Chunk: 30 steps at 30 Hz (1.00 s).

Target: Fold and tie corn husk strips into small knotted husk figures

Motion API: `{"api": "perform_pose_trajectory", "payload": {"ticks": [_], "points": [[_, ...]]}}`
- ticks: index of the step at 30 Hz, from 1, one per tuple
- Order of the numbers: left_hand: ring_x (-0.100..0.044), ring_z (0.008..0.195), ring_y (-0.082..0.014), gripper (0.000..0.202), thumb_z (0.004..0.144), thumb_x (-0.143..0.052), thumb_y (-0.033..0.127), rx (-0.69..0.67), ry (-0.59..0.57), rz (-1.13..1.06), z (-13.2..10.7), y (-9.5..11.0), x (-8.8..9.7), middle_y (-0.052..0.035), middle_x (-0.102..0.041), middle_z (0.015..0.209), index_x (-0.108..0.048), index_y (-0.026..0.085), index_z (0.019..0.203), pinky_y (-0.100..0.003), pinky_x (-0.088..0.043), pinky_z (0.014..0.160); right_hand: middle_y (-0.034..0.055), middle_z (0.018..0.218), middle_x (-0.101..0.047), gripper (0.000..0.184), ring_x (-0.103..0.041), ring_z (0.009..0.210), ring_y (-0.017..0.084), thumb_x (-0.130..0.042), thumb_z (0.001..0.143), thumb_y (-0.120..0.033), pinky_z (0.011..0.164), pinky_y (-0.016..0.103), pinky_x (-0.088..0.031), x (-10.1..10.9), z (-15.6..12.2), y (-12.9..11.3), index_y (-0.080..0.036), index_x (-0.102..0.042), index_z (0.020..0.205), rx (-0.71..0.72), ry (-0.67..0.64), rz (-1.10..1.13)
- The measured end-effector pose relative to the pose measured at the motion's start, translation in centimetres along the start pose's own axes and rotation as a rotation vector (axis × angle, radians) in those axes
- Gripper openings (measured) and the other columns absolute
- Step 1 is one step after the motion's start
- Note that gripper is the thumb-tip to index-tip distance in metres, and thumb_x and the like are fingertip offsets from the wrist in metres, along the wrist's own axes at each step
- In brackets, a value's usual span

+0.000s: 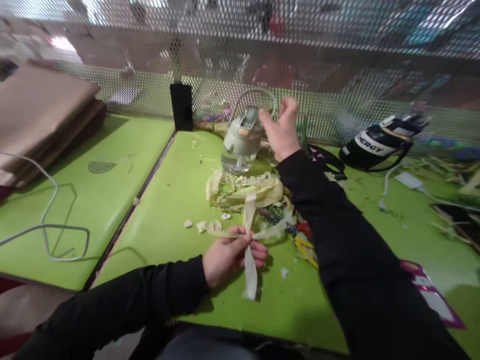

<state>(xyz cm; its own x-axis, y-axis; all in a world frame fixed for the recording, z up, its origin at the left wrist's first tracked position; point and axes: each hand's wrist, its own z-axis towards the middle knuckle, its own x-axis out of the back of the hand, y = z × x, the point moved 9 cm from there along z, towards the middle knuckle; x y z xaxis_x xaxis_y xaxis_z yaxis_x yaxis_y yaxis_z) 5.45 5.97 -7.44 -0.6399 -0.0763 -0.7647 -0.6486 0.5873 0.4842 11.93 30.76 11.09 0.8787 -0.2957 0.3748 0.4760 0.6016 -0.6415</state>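
My left hand (237, 250) pinches the middle of pale corn husk strips (250, 272) that cross one another, with ends pointing up, down and to both sides. My right hand (281, 129) is raised beside a grey-green water bottle (242, 142) with a loop handle. Its thumb and fingers are apart, and nothing shows between them. Between the bottle and my left hand lies a heap of pale yellow-green husk (258, 192). Pliers with red and yellow handles (305, 250) lie partly hidden by my right sleeve. Small pale scraps (204, 227) are scattered left of the husk strips.
Brown paper or card (41, 110) is stacked at the left, near a white cable (48, 226). A black block (182, 107) stands against the perforated metal screen (142, 75). A black bottle (375, 145) leans at the right. A purple-edged packet (431, 295) lies near the right front.
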Motion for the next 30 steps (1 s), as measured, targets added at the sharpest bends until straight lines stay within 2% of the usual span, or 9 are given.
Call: {"api": "perform_pose_trajectory", "payload": {"ticks": [2,4,5,6,9,16,21,26,30], "points": [[-0.072,0.07,-0.0155,0.022,0.091,-0.069,0.024,-0.081,0.033,0.016,-0.5,1.8,-0.2,-0.0073,-0.074,0.081,-0.048,0.015,0.093,-0.031,-0.059,0.074,0.012,0.134,-0.057,0.041,-0.057,0.122,0.025,-0.064,0.09,-0.047,0.101,0.045,-0.048,3.1,-4.5,-3.8,-0.023,-0.05,0.121,0.022,-0.065,-0.092],[-0.073,0.071,-0.0149,0.017,0.093,-0.065,0.021,-0.158,0.024,0.045,-0.9,3.4,-0.7,-0.0073,-0.075,0.082,-0.049,0.015,0.094,-0.03,-0.06,0.076,0.0076,0.106,-0.07,0.024,-0.067,0.09,0.02,-0.047,0.101,-0.042,0.08,0.038,-0.054,3.8,-10.5,-6.9,-0.022,-0.06,0.106,-0.002,-0.389,-0.162],[-0.073,0.071,-0.0151,0.017,0.093,-0.065,0.022,-0.181,0.022,0.064,-1.0,3.9,-0.8,-0.0071,-0.075,0.081,-0.049,0.015,0.094,-0.03,-0.06,0.076,0.006,0.099,-0.072,0.028,-0.067,0.085,0.019,-0.042,0.104,-0.041,0.076,0.037,-0.053,3.6,-14.0,-8.0,-0.022,-0.063,0.102,-0.007,-0.588,-0.158],[-0.073,0.07,-0.0155,0.02,0.092,-0.067,0.024,-0.19,0.014,0.087,-1.1,4.1,-0.9,-0.0066,-0.074,0.08,-0.049,0.016,0.094,-0.031,-0.06,0.076,0.0058,0.098,-0.073,0.028,-0.067,0.086,0.02,-0.043,0.103,-0.041,0.076,0.036,-0.052,4.0,-16.9,-8.8,-0.022,-0.064,0.101,-0.002,-0.677,-0.19],[-0.074,0.07,-0.0178,0.025,0.09,-0.07,0.028,-0.175,-0.011,0.16,-1.0,3.7,-0.9,-0.0059,-0.074,0.077,-0.049,0.016,0.097,-0.032,-0.06,0.075,0.0063,0.088,-0.071,0.025,-0.064,0.084,0.022,-0.046,0.103,-0.037,0.076,0.038,-0.048,5.3,-21.6,-9.2,-0.02,-0.064,0.098,0.068,-0.639,-0.299],[-0.073,0.067,-0.0176,0.025,0.089,-0.071,0.027,-0.041,-0.047,0.292,-0.6,2.1,-0.5,-0.0057,-0.074,0.075,-0.05,0.015,0.094,-0.033,-0.06,0.072,-0.0001,0.074,-0.066,0.021,-0.06,0.066,0.014,-0.05,0.101,-0.032,0.061,0.027,-0.043,4.7,-22.4,-6.4,-0.022,-0.057,0.084,-0.147,-0.697,-0.14],[-0.072,0.064,-0.0134,0.012,0.092,-0.065,0.017,-0.052,-0.057,0.324,-0.7,2.5,-0.8,-0.0051,-0.074,0.072,-0.054,0.013,0.088,-0.028,-0.059,0.072,-0.0021,0.068,-0.061,0.022,-0.055,0.059,0.012,-0.05,0.101,-0.028,0.058,0.027,-0.041,5.1,-22.5,-6.6,-0.021,-0.056,0.081,-0.115,-0.67,-0.163],[-0.074,0.078,-0.0153,0.003,0.092,-0.058,0.012,-0.059,0.007,0.155,-0.8,2.7,-0.3,-0.008,-0.077,0.086,-0.06,0.013,0.094,-0.03,-0.057,0.083,0.0064,0.097,-0.07,0.004,-0.062,0.093,0.024,-0.062,0.094,-0.023,0.079,0.039,-0.046,6.4,-22.0,-8.8,-0.022,-0.062,0.098,0.335,-0.448,-0.449],[-0.073,0.087,-0.0153,0.007,0.09,-0.058,0.013,-0.132,0.007,0.085,-1.0,3.5,-0.4,-0.0073,-0.075,0.094,-0.065,0.013,0.092,-0.025,-0.055,0.078,0.0027,0.106,-0.072,0.033,-0.06,0.098,0.024,-0.067,0.088,-0.013,0.085,0.041,-0.045,5.9,-24.0,-11.6,-0.029,-0.063,0.117,0.716,-0.488,-0.467]]}}
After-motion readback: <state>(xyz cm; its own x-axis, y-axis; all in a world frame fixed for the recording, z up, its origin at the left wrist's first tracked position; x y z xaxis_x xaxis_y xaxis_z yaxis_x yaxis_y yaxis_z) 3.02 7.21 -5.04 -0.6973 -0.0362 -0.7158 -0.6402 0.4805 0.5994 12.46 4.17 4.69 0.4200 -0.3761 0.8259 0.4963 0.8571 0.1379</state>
